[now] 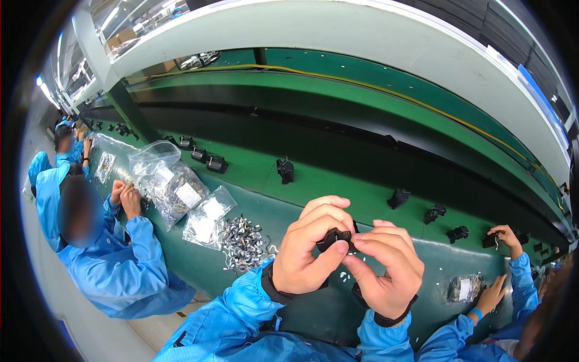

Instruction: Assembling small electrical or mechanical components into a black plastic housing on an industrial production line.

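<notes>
Between my two hands, above the green table (265, 202), is a small black plastic part (333, 239) with a rounded body. My left hand (310, 250) is closed on it, thumb against its lower side and fingers over the top. On its right end press the fingertips of my right hand (388, 265), also closed. My fingers hide much of the part, so its exact kind cannot be made out. To the left of my left hand lies a heap of small metal and black-and-white pieces (244, 244). Several tiny white bits (344, 276) lie on the table below my hands.
Clear plastic bags (175, 187) with labels and small parts lie at the left. Black parts (285, 171) stand along the green strip at the back. A co-worker (114, 253) sits left; another's hands (491, 295) work right beside a bag of parts (465, 288). A pale shelf (338, 30) spans overhead.
</notes>
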Demonstrator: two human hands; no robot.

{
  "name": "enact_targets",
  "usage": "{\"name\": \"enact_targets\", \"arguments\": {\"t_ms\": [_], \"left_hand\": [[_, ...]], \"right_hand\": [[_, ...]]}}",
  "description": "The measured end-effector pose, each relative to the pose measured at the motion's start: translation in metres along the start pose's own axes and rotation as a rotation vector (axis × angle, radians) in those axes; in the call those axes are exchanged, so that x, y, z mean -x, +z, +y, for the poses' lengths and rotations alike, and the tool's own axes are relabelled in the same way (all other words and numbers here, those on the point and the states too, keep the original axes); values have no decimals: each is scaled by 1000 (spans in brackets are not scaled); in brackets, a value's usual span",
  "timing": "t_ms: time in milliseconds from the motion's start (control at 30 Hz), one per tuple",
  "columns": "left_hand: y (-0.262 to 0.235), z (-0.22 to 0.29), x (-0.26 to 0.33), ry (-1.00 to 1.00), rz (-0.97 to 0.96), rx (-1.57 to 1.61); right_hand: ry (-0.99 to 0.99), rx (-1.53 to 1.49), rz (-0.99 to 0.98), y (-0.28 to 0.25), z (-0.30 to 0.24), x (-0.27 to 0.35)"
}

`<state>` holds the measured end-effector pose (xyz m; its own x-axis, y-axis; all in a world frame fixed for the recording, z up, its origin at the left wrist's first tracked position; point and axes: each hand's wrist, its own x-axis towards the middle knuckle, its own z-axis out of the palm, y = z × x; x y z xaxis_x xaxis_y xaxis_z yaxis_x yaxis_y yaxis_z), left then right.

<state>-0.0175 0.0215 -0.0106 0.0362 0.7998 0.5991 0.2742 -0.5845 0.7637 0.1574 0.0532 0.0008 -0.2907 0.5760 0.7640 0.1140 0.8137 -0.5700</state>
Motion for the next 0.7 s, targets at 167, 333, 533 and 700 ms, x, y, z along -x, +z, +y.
{"name": "enact_targets", "arguments": {"t_ms": [167, 333, 533, 700], "left_hand": [[2, 1, 0, 17, 58, 10], [-3, -3, -1, 100, 14, 4], [-1, -2, 3, 34, 56, 55], [-4, 1, -1, 45, 13, 38]], "right_hand": [[14, -13, 6, 2, -2, 0], [39, -33, 17, 3, -3, 1], [27, -19, -17, 5, -5, 3], [51, -41, 17, 5, -5, 3]]}}
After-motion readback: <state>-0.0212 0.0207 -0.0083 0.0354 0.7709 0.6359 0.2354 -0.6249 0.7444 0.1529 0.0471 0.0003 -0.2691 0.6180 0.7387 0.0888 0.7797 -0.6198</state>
